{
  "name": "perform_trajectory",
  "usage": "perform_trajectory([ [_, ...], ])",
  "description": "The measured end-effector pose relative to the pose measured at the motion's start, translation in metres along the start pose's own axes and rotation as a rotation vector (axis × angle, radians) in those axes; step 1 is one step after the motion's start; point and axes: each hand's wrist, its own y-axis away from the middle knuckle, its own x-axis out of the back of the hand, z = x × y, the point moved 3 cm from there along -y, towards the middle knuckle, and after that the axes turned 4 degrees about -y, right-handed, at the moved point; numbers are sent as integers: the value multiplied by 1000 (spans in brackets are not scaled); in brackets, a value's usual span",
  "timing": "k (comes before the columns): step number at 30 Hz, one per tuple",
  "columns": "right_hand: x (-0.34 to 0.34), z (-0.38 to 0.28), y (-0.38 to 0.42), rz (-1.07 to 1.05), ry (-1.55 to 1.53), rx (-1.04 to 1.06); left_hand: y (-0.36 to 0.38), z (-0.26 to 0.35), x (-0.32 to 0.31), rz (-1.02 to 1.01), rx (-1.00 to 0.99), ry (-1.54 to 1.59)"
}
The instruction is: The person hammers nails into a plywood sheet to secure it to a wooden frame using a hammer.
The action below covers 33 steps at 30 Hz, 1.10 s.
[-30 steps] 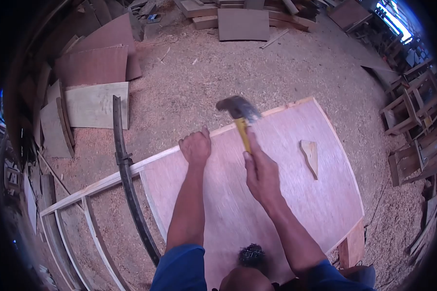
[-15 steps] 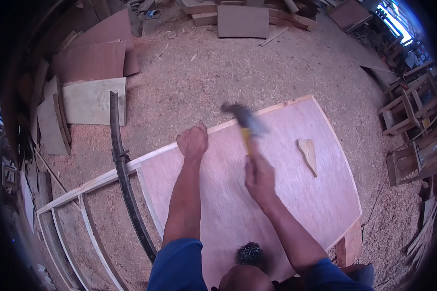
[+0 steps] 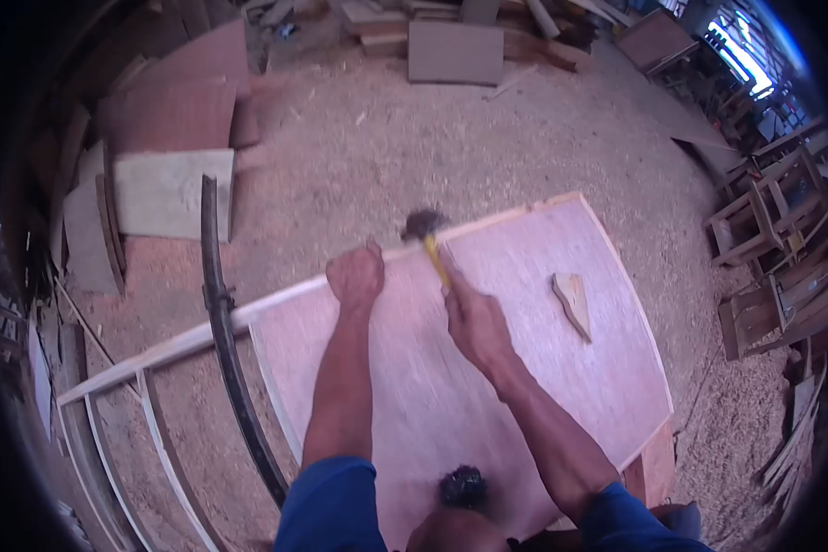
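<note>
With our right hand (image 3: 476, 322) we have a closed grip around the handle of the hammer (image 3: 432, 248); its blurred head is at the far edge of the panel (image 3: 414, 368). Our left hand (image 3: 356, 276) is curled on this edge, near the head, but we cannot tell what its grip holds. The wood piece (image 3: 572, 305) lies on the panel, to the right.

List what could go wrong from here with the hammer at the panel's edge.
A stray blow could catch the left hand, which is at the edge close beside the hammer. The small wood piece lies on the panel, apparently unfastened, so pounding might jolt it. The dark clump on the panel might scatter too, though it is too blurred to say what it is.
</note>
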Motion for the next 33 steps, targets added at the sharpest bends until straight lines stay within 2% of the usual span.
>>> perform_trajectory([
  [1,1,-3,19,54,-109,4,16,-7,-5,-27,-17,-13],
  [4,-7,6,33,308,-215,223,16,-3,3,-79,22,-43],
  [5,-20,24,30,275,-94,250,13,-6,0,-62,17,-35],
  [8,-19,26,2,-205,251,18,5,-9,-13,11,-35,-14],
  [9,-11,17,2,-205,157,16,1,-7,-11,51,-58,-10],
  [11,-15,6,31,-53,69,55,25,-19,-19,31,-50,-22],
  [12,-11,4,27,54,34,101,13,-11,-13,45,-34,-14],
  [15,-29,23,14,-163,264,-39,17,-10,-10,-9,5,-41],
  [18,-5,21,3,-129,77,-10,3,-3,-8,16,1,-49],
  [21,19,8,13,145,-70,59,6,-3,-9,8,1,-52],
  [24,10,35,15,300,-77,115,11,-10,-12,-25,13,-61],
  [25,4,46,10,153,94,64,11,-7,-11,-32,14,-58],
  [28,9,59,-6,-160,280,-102,12,-5,-7,-8,7,-56],
  [31,-2,68,18,-81,189,-90,10,-8,-9,18,3,-55],
  [33,-11,80,37,-29,212,-49,19,-3,1,-113,31,-68],
])
